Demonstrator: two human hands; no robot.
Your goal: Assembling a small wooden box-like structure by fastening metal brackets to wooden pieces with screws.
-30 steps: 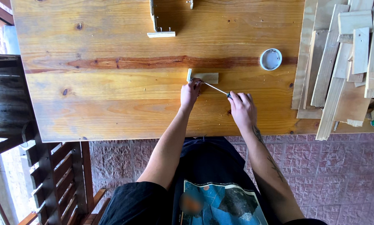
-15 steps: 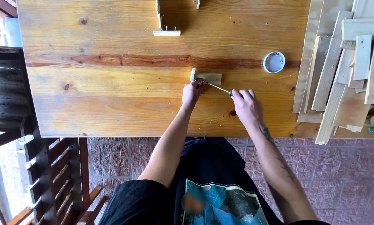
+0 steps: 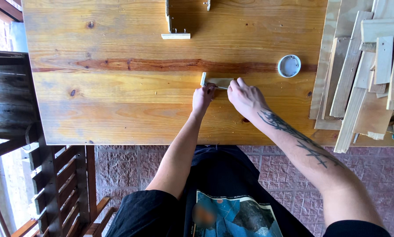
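Observation:
A small pale wooden block lies near the middle of the long wooden table. My left hand presses on the block's near left end with its fingertips. My right hand is closed on a thin stick-like tool whose tip reaches the block's near edge. Most of the tool is hidden under my fingers. Both forearms come in from the table's near edge.
A round white tin lid sits to the right of the block. A stack of wooden slats and offcuts fills the table's right end. A small wooden frame stands at the far edge. A dark wooden bench is on the left.
My right hand has moved left along the table, closer to the block and my left hand. The thin tool now shows much shorter between the hands. The left hand stays on the block.

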